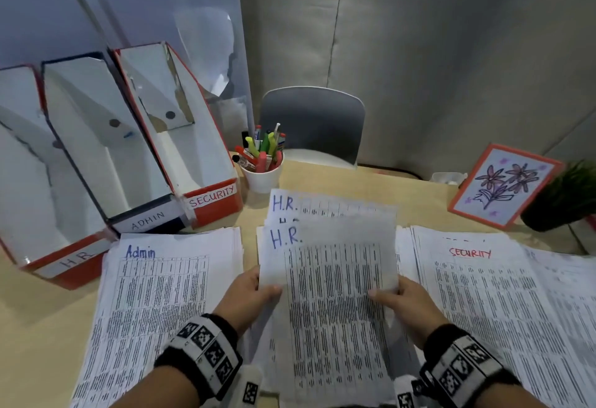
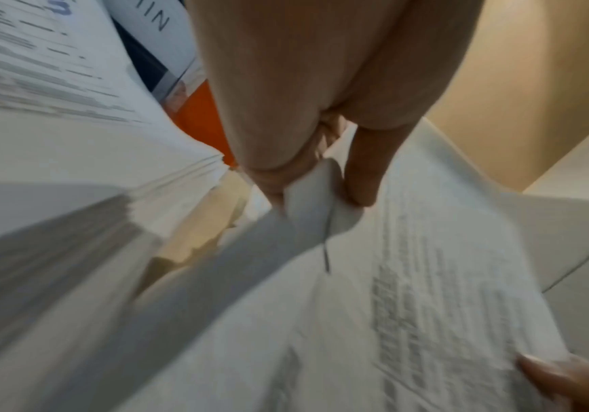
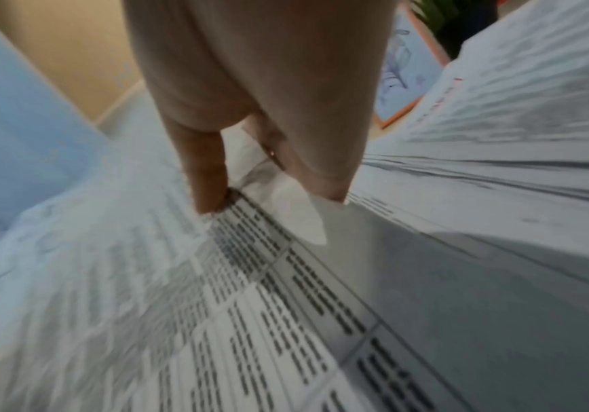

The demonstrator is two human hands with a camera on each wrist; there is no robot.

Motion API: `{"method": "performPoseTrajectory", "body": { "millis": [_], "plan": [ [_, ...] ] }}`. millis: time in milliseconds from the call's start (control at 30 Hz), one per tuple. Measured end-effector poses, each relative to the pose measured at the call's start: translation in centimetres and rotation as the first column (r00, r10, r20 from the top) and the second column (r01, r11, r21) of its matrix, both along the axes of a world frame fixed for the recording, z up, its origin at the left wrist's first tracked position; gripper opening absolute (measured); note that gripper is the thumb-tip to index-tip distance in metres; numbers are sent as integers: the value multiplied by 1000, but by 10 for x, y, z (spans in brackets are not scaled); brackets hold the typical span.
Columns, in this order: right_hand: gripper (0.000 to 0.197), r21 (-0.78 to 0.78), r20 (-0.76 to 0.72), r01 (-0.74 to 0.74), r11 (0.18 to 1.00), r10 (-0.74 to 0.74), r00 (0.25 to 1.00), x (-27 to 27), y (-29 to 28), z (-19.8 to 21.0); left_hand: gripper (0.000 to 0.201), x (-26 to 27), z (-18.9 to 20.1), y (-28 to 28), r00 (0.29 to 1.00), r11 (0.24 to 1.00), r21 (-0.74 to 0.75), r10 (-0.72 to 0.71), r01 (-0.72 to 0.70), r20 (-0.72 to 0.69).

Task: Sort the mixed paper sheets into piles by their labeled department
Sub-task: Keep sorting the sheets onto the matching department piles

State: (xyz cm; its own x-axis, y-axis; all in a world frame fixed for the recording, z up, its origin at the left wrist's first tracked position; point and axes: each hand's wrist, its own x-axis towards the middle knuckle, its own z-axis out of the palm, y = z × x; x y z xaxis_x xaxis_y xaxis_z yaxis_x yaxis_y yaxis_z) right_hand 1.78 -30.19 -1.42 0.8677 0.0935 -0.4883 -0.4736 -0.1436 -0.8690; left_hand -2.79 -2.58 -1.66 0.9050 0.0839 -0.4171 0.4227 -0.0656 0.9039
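Observation:
Both hands hold one printed table sheet (image 1: 338, 278) over the middle pile labelled H.R. (image 1: 283, 204). My left hand (image 1: 258, 290) pinches its left edge, thumb on top, and the left wrist view shows that pinch (image 2: 318, 195) on the sheet (image 2: 409, 278). My right hand (image 1: 392, 294) pinches the right edge, which the right wrist view shows close up (image 3: 268, 198) on the sheet (image 3: 215, 278). No label shows on the held sheet. The Admin pile (image 1: 154, 294) lies to the left and the Security pile (image 1: 483, 294) to the right.
Three open file boxes stand at back left, labelled H.R. (image 1: 74, 261), ADMIN (image 1: 148, 220) and SECURITY (image 1: 211, 196). A white pen cup (image 1: 263, 178) stands behind the middle pile. At back right are a flower card (image 1: 503, 185) and a plant (image 1: 567, 198). A grey chair (image 1: 312, 123) faces the desk.

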Motion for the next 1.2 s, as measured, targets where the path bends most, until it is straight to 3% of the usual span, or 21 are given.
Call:
{"method": "performPoseTrajectory", "body": {
  "millis": [167,233,333,400,500,600,733,833,933,1000,1100,1200],
  "plan": [
    [21,-9,370,120,993,-109,923,-3,22,41,20,10,53,-21,946,977,-84,211,-196,244],
    [24,108,458,118,987,-155,875,-5,29,60,20,10,72,-25,885,972,-22,224,-235,408],
    [21,170,509,73,983,-151,847,-10,34,67,22,11,76,-28,823,959,3,243,-285,514],
    [8,134,466,49,990,-106,878,-14,38,58,31,9,60,-28,847,964,-33,248,-264,470],
    [5,145,366,16,989,-68,928,-18,39,41,47,6,30,-28,910,979,-8,193,-204,367],
    [40,48,349,-25,999,7,937,-16,36,31,37,7,17,-30,930,979,19,189,-205,317],
    [52,17,305,-29,999,22,952,-11,37,25,20,11,7,-25,953,973,87,188,-214,236],
    [39,-10,338,-48,999,48,940,-12,34,19,6,11,5,-22,971,966,185,142,-178,193],
    [21,-141,340,36,989,14,940,-11,29,21,21,11,6,-22,964,962,214,117,-170,240],
    [13,-245,339,137,960,-48,939,-8,23,26,20,8,13,-22,957,953,271,58,-137,283],
    [13,-245,327,213,946,-126,937,-5,9,36,10,5,27,-28,951,933,359,-81,-33,297],
    [23,-284,270,185,941,-107,957,-4,-16,46,9,4,29,-35,950,930,352,-201,108,240]
  ]
}}
